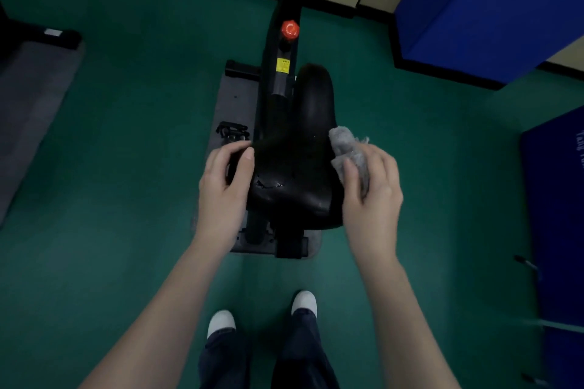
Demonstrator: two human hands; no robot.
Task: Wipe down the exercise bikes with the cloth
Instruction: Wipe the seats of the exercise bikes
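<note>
A black exercise bike (281, 79) stands below me on the green floor, its black saddle (294, 174) nearest. My left hand (226, 180) grips the saddle's left edge, thumb on top. My right hand (371, 189) holds a crumpled grey cloth (347, 148) against the saddle's right side. A few wet spots glisten on the saddle top. The frame carries a red knob (290, 29) and a yellow label (282, 66).
The bike sits on a grey mat (234, 110) with a pedal (232, 130) on the left. Another grey mat (28, 98) lies far left. Blue padded mats (486, 6) stand at the right and back. My white shoes (262, 309) are just behind the bike.
</note>
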